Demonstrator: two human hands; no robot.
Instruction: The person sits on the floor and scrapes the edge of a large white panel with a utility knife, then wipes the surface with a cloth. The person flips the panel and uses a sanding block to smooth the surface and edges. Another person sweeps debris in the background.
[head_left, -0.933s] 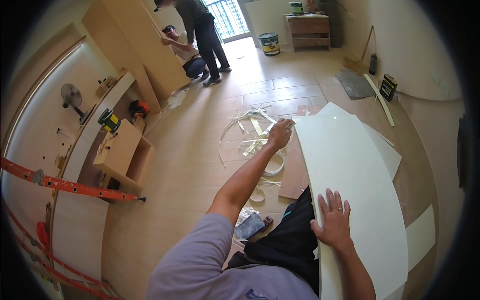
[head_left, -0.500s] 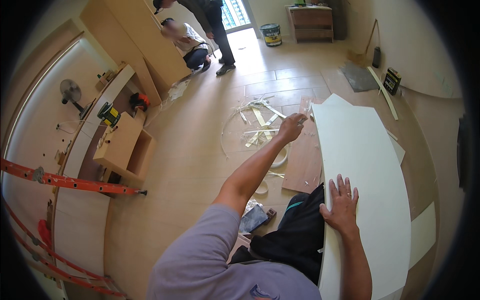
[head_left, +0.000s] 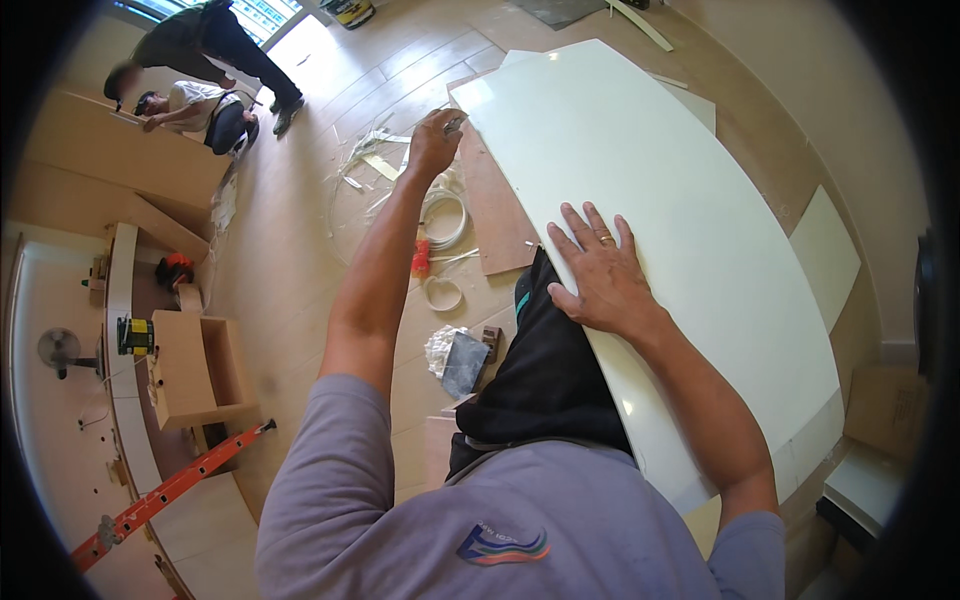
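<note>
A long white panel point(head_left: 690, 210) stretches away from my body on the right, one far corner rounded into a curving edge. My right hand point(head_left: 603, 270) lies flat on it near the left edge, fingers spread, with a ring on one finger. Beside the panel's far left corner is my left hand point(head_left: 434, 148), its fingers curled around something small and greyish that I cannot make out. My black-trousered leg point(head_left: 545, 370) is against the panel's near left edge. A brown board point(head_left: 492, 215) lies on the floor partly under the panel.
Left of the board lie a coil of white strip point(head_left: 445, 222), a red object point(head_left: 420, 259), a smaller ring point(head_left: 443, 294), strip scraps point(head_left: 380, 165) and a grey-blue block point(head_left: 464, 364). Two people point(head_left: 210, 100) work far left. An orange ladder point(head_left: 180, 490) and wooden cabinet point(head_left: 195, 368) stand left.
My view has swung to the right, so the room appears shifted left. My left hand has come closer to the panel's edge. My right hand stays flat on the panel.
</note>
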